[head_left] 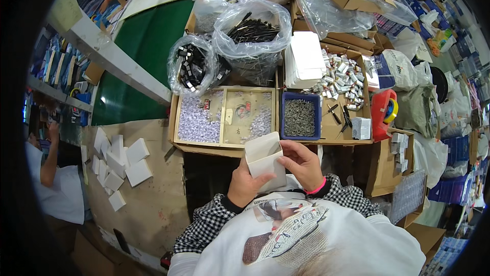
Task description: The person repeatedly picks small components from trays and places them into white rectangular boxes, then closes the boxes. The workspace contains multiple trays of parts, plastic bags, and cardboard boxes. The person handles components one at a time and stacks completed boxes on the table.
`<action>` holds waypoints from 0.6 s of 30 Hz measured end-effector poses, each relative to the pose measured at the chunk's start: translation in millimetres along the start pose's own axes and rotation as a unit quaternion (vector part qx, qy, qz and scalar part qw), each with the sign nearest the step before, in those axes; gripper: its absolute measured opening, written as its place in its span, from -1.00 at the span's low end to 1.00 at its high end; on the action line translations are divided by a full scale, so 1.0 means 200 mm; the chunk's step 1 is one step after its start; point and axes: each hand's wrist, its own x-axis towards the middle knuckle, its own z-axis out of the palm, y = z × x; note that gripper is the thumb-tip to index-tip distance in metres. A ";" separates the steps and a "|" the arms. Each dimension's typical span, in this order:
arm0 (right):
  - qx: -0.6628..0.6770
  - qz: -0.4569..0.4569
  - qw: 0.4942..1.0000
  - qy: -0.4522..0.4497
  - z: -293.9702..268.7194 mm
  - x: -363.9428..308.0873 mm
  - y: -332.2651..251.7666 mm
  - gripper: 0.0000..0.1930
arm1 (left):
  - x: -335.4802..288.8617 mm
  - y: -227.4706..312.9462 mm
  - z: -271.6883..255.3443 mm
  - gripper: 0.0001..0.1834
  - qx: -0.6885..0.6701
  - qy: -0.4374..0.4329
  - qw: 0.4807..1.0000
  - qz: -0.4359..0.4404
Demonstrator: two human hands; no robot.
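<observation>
A small white paper box (266,166) stands between my two hands in front of my chest, its top flap raised and its mouth uncovered. My left hand (246,186) grips its lower left side, the thumb lying across the front. At the upper right edge, my right hand (304,168) pinches the box wall between thumb and fingers. What lies inside the box cannot be made out. Just beyond my hands are a wooden tray (223,118) with small pale lilac pieces in two compartments and a blue bin (320,118) of small metal parts.
Closed white boxes (139,169) lie in a heap on the brown board at left. Clear bags of black parts (252,31), a stack of white cards (303,59) and small silver-white cylinders (343,74) fill the far side. A red tape dispenser (382,118) stands right. Another person (56,184) sits at far left.
</observation>
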 end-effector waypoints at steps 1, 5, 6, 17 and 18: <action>-0.007 0.000 1.000 0.008 0.00 -0.01 0.00 -0.60 | -0.03 0.01 0.02 -0.11 -0.016 0.037 0.999 -0.001; -0.015 -0.011 1.000 0.021 0.03 -0.02 0.02 -0.64 | -0.08 -0.02 0.03 -0.27 -0.202 0.121 0.968 0.086; -0.041 -0.028 0.999 0.013 0.02 -0.03 0.01 -0.63 | -0.07 -0.04 0.01 -0.34 -0.122 0.101 0.975 0.154; -0.111 -0.075 0.989 -0.057 -0.01 0.02 -0.03 -0.83 | -0.01 0.07 -0.13 -0.80 0.003 0.056 0.998 0.028; -0.063 -0.040 0.996 -0.058 0.00 0.02 -0.03 -0.82 | 0.00 0.09 -0.16 -0.80 -0.008 0.040 0.999 0.001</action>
